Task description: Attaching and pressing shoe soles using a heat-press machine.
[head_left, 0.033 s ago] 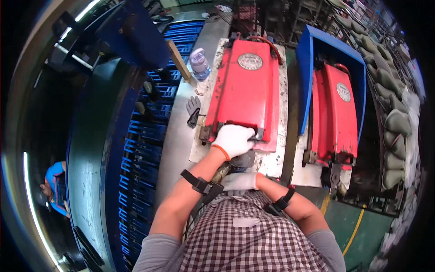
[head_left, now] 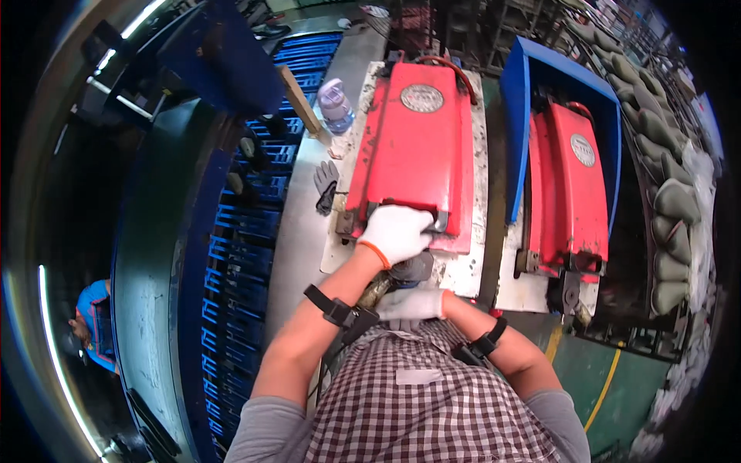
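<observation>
- Now, the danger spot: the left hand (head_left: 395,235) sits right at the front end of the red machine housing (head_left: 417,147), beside a metal fitting (head_left: 441,221). If anything there moved, fingertips could be pinched, I'd judge.
- Just below it, a grey rounded piece (head_left: 414,268) crowds the space; should it slip, the left wrist could get knocked or the piece scuffed.
- Loose glove fabric might snag on that fitting, too.
- So, the grip: left fingers bend over the housing's front end, tips partly hidden, so I cannot tell whether they pinch anything or merely press.
- Lower down, the right hand (head_left: 413,305) lies flattish near the apron (head_left: 417,393), close under the grey piece; its fingertips are obscured, so how far they part, or what they hold, I cannot tell.
- And the housing itself? On a stained white base plate (head_left: 480,185), right of the metal surface (head_left: 297,224).
</observation>
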### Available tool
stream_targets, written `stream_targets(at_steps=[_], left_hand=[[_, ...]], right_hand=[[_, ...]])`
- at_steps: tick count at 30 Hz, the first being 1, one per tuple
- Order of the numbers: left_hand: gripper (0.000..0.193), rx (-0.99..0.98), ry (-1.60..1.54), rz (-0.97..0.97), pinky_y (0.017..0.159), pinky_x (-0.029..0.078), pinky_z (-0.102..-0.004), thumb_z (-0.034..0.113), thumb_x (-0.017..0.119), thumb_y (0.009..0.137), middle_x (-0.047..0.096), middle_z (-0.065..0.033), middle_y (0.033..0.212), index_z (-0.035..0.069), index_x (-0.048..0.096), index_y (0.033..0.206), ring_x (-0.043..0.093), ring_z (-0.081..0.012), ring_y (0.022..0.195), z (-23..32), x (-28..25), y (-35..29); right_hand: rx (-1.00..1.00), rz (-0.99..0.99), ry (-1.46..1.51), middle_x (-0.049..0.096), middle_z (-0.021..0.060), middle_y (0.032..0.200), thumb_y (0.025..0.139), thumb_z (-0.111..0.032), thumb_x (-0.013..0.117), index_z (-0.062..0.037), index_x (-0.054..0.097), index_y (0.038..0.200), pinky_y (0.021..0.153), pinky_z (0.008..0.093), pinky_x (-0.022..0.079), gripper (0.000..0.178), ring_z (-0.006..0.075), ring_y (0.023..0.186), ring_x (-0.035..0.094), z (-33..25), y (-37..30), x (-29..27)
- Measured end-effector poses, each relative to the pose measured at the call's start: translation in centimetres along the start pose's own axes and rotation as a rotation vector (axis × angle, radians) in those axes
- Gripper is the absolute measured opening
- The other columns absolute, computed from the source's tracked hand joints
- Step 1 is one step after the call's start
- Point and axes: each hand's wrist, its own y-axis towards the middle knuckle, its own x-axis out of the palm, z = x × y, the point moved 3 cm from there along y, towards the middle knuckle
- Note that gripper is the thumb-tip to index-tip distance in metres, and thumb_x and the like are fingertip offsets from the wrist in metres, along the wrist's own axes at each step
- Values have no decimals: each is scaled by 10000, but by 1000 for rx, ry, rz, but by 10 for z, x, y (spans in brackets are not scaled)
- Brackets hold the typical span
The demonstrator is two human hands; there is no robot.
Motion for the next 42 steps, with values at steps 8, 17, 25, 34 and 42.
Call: stream_targets(at_steps=[8,17,25,34,42], left_hand=[[315,239,48,460,825,556,-442,249,769,812,734,-108,894,113,712,1090,728,-316,868,40,-151,15],[629,436,222,977,1224,290,-556,264,814,805,591,-146,1478,83,657,1387,494,-406,1400,17,-209,19],[620,-95,-1016,835,1167,431,-427,222,665,1020,562,-187,1480,-50,440,1530,582,-286,1338,-90,-62,-99],[795,-392,-2308,466,1198,425,-538,502,693,957,524,-159,1543,90,409,1574,547,-343,1388,-103,20,-128],[454,-998,-2104,1031,1098,519,-528,193,637,874,710,-81,1269,118,648,1322,665,-291,1216,-227,93,-251]], right_hand=[[-467,465,311,717,94,1092,1062,-358,635,-44,550,1454,785,306,576,510,158,913,693,-25,-54,-54],[143,1620,-629,391,313,1572,800,-385,812,-100,444,1568,1151,501,431,898,537,1356,471,-91,17,-158],[-685,1274,597,530,232,1528,873,-230,698,-44,419,1593,1191,435,417,794,346,1410,522,-41,-16,-169],[-689,786,440,404,204,1647,951,-298,675,-21,329,1641,1269,394,266,819,317,1549,355,-122,13,-33],[-149,1366,-845,580,182,1473,921,-284,706,-99,567,1486,1271,603,203,611,459,1481,397,-61,2,-27]])
